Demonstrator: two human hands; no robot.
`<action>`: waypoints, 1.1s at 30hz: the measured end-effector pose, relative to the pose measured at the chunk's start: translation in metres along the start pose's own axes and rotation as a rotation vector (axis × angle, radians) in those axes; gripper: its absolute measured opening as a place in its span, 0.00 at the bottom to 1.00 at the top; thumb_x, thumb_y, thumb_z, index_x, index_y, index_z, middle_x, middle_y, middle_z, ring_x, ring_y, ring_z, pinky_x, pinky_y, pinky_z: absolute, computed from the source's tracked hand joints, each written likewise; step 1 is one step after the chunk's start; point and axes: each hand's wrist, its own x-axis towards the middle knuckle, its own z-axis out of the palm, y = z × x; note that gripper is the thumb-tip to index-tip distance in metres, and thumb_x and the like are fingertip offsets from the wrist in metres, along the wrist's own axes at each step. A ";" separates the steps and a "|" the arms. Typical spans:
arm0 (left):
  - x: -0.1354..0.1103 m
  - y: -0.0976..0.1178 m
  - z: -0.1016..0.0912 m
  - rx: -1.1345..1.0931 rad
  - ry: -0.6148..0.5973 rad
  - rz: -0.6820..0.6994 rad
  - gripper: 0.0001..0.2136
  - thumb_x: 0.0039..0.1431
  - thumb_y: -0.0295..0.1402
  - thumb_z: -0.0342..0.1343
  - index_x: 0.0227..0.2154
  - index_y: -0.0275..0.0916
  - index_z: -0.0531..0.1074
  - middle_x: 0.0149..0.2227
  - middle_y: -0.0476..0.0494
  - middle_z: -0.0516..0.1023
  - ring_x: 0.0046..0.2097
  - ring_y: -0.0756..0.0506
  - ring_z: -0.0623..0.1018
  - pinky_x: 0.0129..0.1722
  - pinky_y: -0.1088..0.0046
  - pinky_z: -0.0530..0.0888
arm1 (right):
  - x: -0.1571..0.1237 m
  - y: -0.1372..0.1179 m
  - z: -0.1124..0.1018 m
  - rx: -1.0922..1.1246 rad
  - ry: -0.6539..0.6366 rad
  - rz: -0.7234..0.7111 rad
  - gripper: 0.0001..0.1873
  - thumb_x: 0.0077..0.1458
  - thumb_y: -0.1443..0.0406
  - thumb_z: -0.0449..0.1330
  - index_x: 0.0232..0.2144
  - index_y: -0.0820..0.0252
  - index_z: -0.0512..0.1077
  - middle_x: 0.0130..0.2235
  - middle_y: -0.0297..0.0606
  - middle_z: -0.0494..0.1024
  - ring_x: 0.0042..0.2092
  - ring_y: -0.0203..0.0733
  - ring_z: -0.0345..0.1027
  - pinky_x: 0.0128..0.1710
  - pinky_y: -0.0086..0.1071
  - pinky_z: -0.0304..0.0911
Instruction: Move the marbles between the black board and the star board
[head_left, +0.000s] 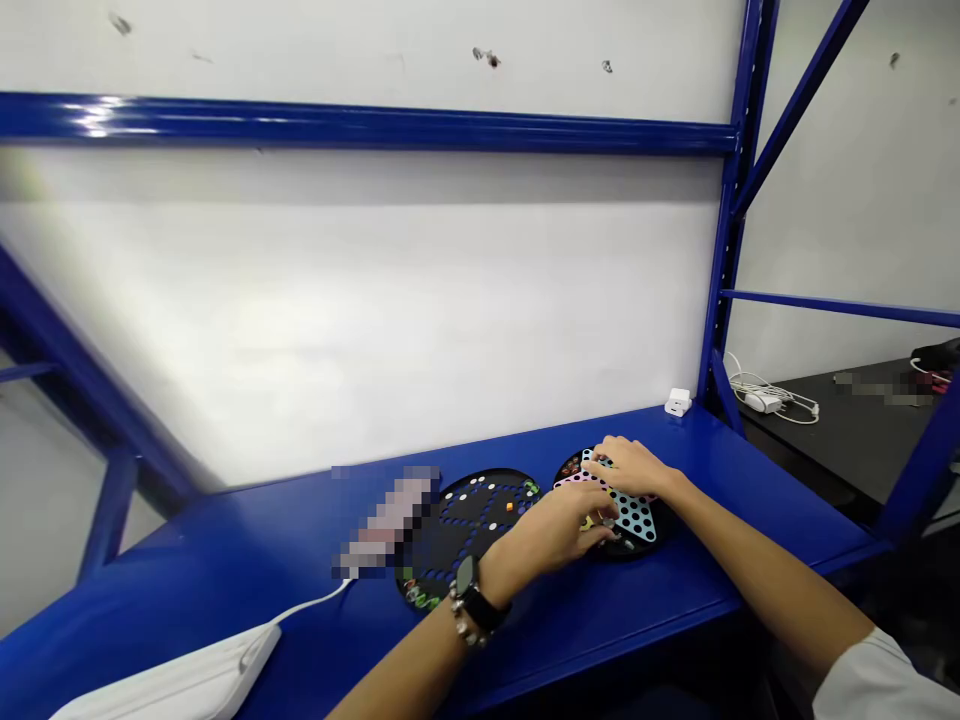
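White sleeve (885, 680), cropped; blue table (247, 545) against white wall (450, 310). My left hand (559, 525), thumb and fingers apart, and right hand (631, 466), whose grip I can't tell, partly hide the star board (637, 520).

— So, any lettering on show?
— Nothing readable, not a word or number! The star board (637, 515) gives me dots, no legible print.
— And the watch (466, 574)?
— Dark face, no digits I can make out!
— That pixelated patch (390, 520) on the worktop (247, 545)?
— All blocks, unreadable!
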 end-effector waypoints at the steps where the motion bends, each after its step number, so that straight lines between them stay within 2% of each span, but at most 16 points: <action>1: 0.004 -0.001 0.006 0.026 -0.027 0.023 0.06 0.60 0.33 0.60 0.40 0.41 0.78 0.39 0.45 0.80 0.41 0.45 0.77 0.44 0.71 0.71 | 0.000 0.000 0.000 -0.001 0.002 -0.005 0.26 0.65 0.46 0.45 0.41 0.56 0.75 0.47 0.45 0.75 0.49 0.51 0.67 0.48 0.42 0.58; 4: 0.004 -0.006 0.012 0.056 -0.087 0.078 0.08 0.62 0.36 0.60 0.40 0.41 0.79 0.41 0.44 0.80 0.42 0.45 0.78 0.44 0.72 0.71 | 0.000 0.000 0.001 -0.008 0.008 -0.012 0.26 0.65 0.46 0.45 0.40 0.55 0.75 0.47 0.45 0.75 0.49 0.52 0.67 0.48 0.43 0.58; 7: -0.006 -0.010 0.006 0.090 -0.092 0.104 0.10 0.62 0.41 0.59 0.40 0.43 0.80 0.46 0.44 0.79 0.45 0.45 0.78 0.44 0.72 0.71 | 0.000 -0.001 0.001 -0.001 0.011 -0.009 0.26 0.65 0.46 0.45 0.40 0.55 0.75 0.46 0.45 0.75 0.49 0.51 0.67 0.49 0.43 0.57; 13: -0.025 -0.012 -0.003 0.194 -0.050 0.032 0.09 0.64 0.38 0.57 0.43 0.46 0.79 0.47 0.46 0.77 0.46 0.45 0.77 0.46 0.72 0.70 | -0.001 -0.002 0.001 -0.006 0.004 -0.016 0.27 0.65 0.45 0.45 0.39 0.56 0.75 0.47 0.46 0.75 0.50 0.52 0.67 0.49 0.43 0.58; 17: -0.027 -0.002 -0.003 0.177 -0.075 -0.002 0.13 0.62 0.39 0.59 0.49 0.47 0.75 0.48 0.45 0.76 0.47 0.44 0.77 0.47 0.70 0.71 | -0.001 -0.002 0.001 -0.021 -0.002 -0.010 0.27 0.65 0.46 0.45 0.42 0.56 0.75 0.47 0.45 0.75 0.51 0.53 0.67 0.50 0.43 0.57; 19: -0.033 0.003 -0.011 0.157 -0.080 -0.050 0.13 0.62 0.39 0.59 0.48 0.48 0.75 0.48 0.45 0.76 0.47 0.43 0.77 0.47 0.70 0.71 | -0.001 -0.002 0.000 -0.011 -0.008 -0.013 0.27 0.64 0.46 0.45 0.41 0.56 0.75 0.47 0.45 0.75 0.50 0.54 0.67 0.50 0.44 0.57; 22: -0.060 -0.003 -0.036 0.110 -0.063 -0.170 0.11 0.65 0.38 0.52 0.45 0.48 0.77 0.48 0.47 0.78 0.48 0.44 0.77 0.49 0.70 0.71 | -0.002 -0.003 -0.002 0.013 -0.024 -0.018 0.27 0.63 0.45 0.46 0.40 0.55 0.75 0.47 0.46 0.75 0.50 0.54 0.67 0.51 0.45 0.57; 24: -0.090 -0.019 -0.054 0.108 -0.021 -0.300 0.13 0.65 0.38 0.48 0.43 0.48 0.78 0.46 0.47 0.79 0.48 0.43 0.77 0.50 0.69 0.71 | -0.003 -0.003 -0.002 0.028 -0.032 -0.013 0.27 0.63 0.44 0.46 0.40 0.55 0.75 0.47 0.46 0.75 0.50 0.54 0.67 0.51 0.45 0.57; 26: -0.125 -0.041 -0.067 0.122 0.022 -0.471 0.15 0.64 0.40 0.47 0.45 0.47 0.77 0.47 0.46 0.79 0.49 0.41 0.76 0.51 0.68 0.71 | -0.004 -0.003 -0.003 0.043 -0.029 -0.006 0.27 0.62 0.44 0.47 0.39 0.56 0.76 0.47 0.46 0.75 0.50 0.54 0.67 0.51 0.45 0.57; 29: -0.166 -0.070 -0.071 0.126 -0.038 -0.664 0.15 0.56 0.39 0.52 0.44 0.47 0.77 0.46 0.47 0.80 0.49 0.39 0.76 0.50 0.66 0.72 | -0.004 -0.003 -0.002 0.052 -0.026 -0.002 0.28 0.61 0.43 0.48 0.39 0.56 0.76 0.47 0.46 0.75 0.50 0.55 0.66 0.51 0.44 0.58; 31: -0.179 -0.079 -0.066 0.111 -0.071 -0.694 0.15 0.55 0.38 0.51 0.44 0.46 0.77 0.45 0.47 0.80 0.46 0.40 0.77 0.48 0.67 0.73 | -0.003 -0.003 -0.001 0.046 -0.028 -0.007 0.28 0.61 0.43 0.47 0.40 0.56 0.76 0.46 0.46 0.75 0.50 0.54 0.66 0.50 0.44 0.58; 33: -0.180 -0.080 -0.060 0.112 -0.073 -0.693 0.15 0.56 0.39 0.50 0.42 0.45 0.78 0.43 0.47 0.81 0.44 0.42 0.78 0.46 0.68 0.73 | -0.003 -0.003 0.000 0.033 -0.023 -0.008 0.29 0.62 0.43 0.46 0.39 0.56 0.76 0.46 0.45 0.74 0.50 0.54 0.66 0.49 0.44 0.59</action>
